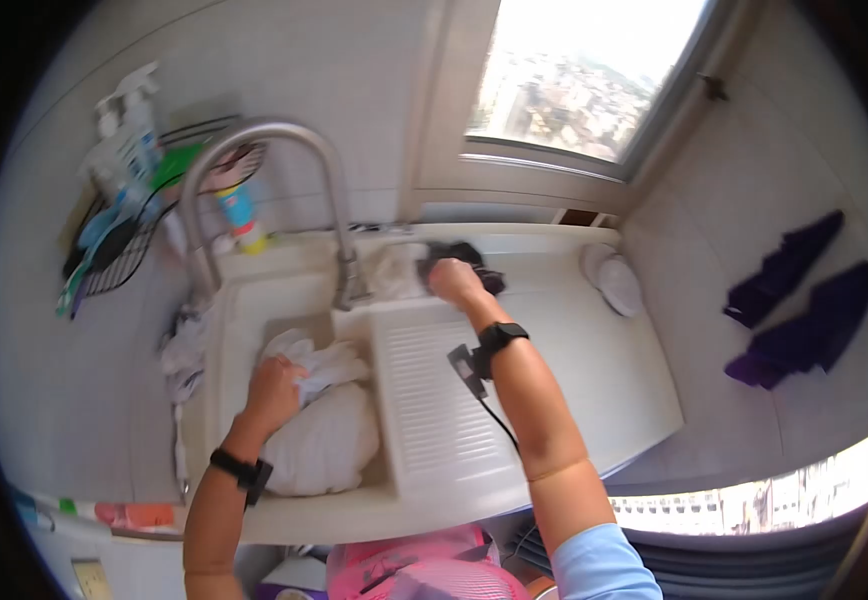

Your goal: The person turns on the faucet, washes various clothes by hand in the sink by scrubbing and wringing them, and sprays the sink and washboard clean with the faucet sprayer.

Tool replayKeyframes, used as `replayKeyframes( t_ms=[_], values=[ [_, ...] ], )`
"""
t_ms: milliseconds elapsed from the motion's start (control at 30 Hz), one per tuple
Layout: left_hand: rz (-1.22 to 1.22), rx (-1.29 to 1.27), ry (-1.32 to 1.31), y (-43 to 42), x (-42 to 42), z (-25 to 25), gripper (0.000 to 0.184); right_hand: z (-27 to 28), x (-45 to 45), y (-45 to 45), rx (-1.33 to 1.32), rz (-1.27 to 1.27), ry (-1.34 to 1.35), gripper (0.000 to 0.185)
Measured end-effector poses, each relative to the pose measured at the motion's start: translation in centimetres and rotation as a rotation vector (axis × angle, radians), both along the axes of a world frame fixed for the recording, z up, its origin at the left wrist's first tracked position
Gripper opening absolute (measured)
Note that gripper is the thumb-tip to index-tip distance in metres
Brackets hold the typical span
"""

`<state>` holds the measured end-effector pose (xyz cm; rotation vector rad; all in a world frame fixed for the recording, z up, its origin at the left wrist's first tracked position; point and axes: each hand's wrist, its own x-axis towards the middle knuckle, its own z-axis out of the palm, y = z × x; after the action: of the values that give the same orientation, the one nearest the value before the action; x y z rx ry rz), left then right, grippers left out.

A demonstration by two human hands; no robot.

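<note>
Inside the sink basin, my left hand [276, 388] is closed round part of a white cloth [322, 440], which bulges in a big wet-looking heap below it. My right hand [457, 282] reaches to the back of the counter, its fingers curled on a dark cloth [464, 254]. A pale, bunched cloth [396, 272] lies just left of that hand. Between my two arms is the ribbed washboard [434, 400] built into the sink. The curved metal faucet [329, 170] arches over the basin, its spout close to the washboard's back corner.
Spray bottles [137, 115] and brushes [104, 250] crowd a black wire rack [134, 265] at the left. A grey-white cloth [186, 350] hangs over the sink's left edge. White round items [614, 280] sit at the right. Purple cloths [804, 320] hang on the wall. A pink basket [419, 570] stands below.
</note>
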<state>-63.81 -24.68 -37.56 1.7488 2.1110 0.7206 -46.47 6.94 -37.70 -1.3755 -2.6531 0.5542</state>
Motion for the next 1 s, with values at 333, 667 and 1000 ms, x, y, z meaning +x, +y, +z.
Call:
replayKeyframes(
  t_ms=[333,667,1000],
  values=[
    [-0.846,-0.137,-0.833,1.1,22.8,11.8,0.055,6.0,6.2,3.3,0.038,-0.254,0.193,0.024],
    [-0.927,0.028,-0.7,1.9,25.9,12.1,0.043,8.9,8.7,5.6,0.045,-0.32,0.284,0.024],
    [-1.489,0.356,-0.644,-1.7,33.8,23.7,0.019,5.8,16.9,7.4,0.331,-0.166,-0.226,0.017]
  ],
)
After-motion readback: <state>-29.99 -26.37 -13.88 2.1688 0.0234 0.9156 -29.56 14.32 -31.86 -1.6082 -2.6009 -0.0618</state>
